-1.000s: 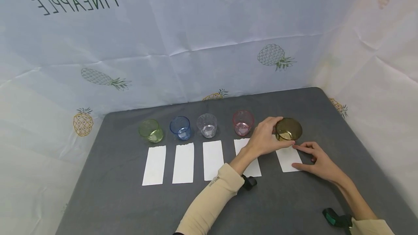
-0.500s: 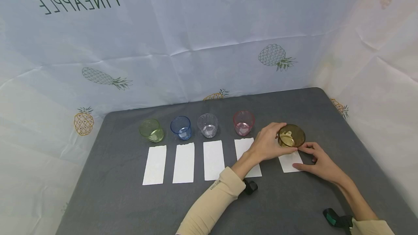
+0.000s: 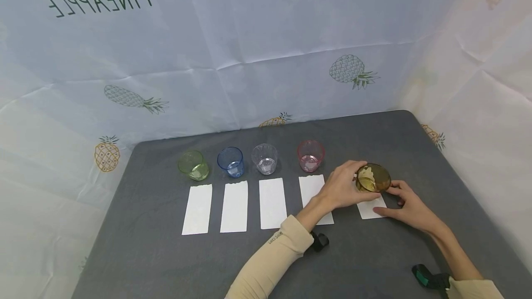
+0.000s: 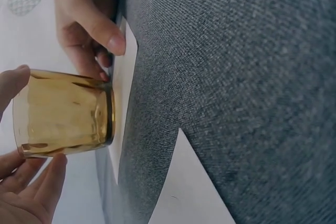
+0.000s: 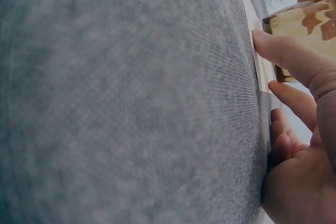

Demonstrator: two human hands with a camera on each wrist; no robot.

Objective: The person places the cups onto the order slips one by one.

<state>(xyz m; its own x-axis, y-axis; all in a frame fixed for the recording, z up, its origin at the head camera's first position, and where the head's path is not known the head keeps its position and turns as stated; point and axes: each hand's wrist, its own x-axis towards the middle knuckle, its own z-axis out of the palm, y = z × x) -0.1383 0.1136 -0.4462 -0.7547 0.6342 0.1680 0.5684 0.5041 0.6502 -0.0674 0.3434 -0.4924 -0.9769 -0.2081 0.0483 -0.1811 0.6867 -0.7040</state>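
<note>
An amber glass is gripped by the left hand, thumb and fingers on opposite sides. In the left wrist view the amber glass has its base at the surface of a white paper; whether it bears fully on it I cannot tell. The right hand rests with thumb and fingertips at the edges of that rightmost paper, close beside the glass. In the right wrist view, the thumb of the right hand lies on the paper's edge.
Behind the papers stand a green glass, a blue glass, a clear glass and a red glass. Several white papers lie in a row on the grey table. A printed cloth hangs behind.
The left hand has brought the amber glass toward the person and slightly right, over the rightmost paper. The right hand has stayed nearly still at that paper.
</note>
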